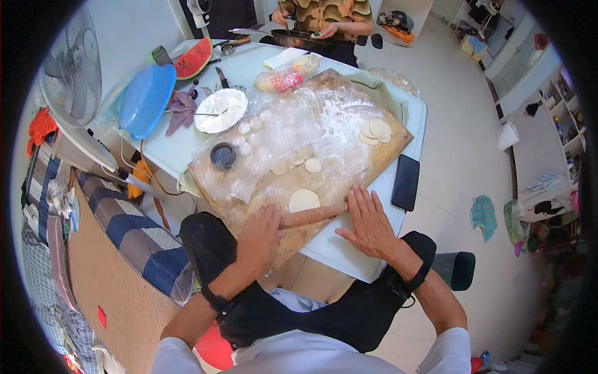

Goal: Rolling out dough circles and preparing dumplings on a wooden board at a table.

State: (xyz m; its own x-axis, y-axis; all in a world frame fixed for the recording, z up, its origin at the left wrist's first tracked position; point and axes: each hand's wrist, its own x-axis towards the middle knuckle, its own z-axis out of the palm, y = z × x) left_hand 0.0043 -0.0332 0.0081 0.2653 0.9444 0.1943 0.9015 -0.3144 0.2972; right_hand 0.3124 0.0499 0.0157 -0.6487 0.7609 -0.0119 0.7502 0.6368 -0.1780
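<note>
A wooden rolling pin (pixel 311 217) lies across the near part of a floured wooden board (pixel 274 252). My left hand (pixel 260 234) is closed over the pin's left end. At the other end, my right hand (pixel 369 225) holds the pin under its palm, its fingers long and its thumb apart. Just beyond the pin is a flat round dough wrapper (pixel 304 200). Several small dough pieces (pixel 312 165) sit mid-board, and a few rolled wrappers (pixel 375 130) overlap at the far right. Clear plastic film (pixel 249 146) covers the board's left part, with a dark cup (pixel 222 156) there.
On the white table (pixel 349 252) are a flour bowl with a spoon (pixel 225 110), a knife (pixel 221 76), a blue basin (pixel 147 100), watermelon (pixel 194 59) and a black phone (pixel 405 182). Across it, another person's hands (pixel 328 29) work near a pan (pixel 299 40). A fan (pixel 71 65) stands left.
</note>
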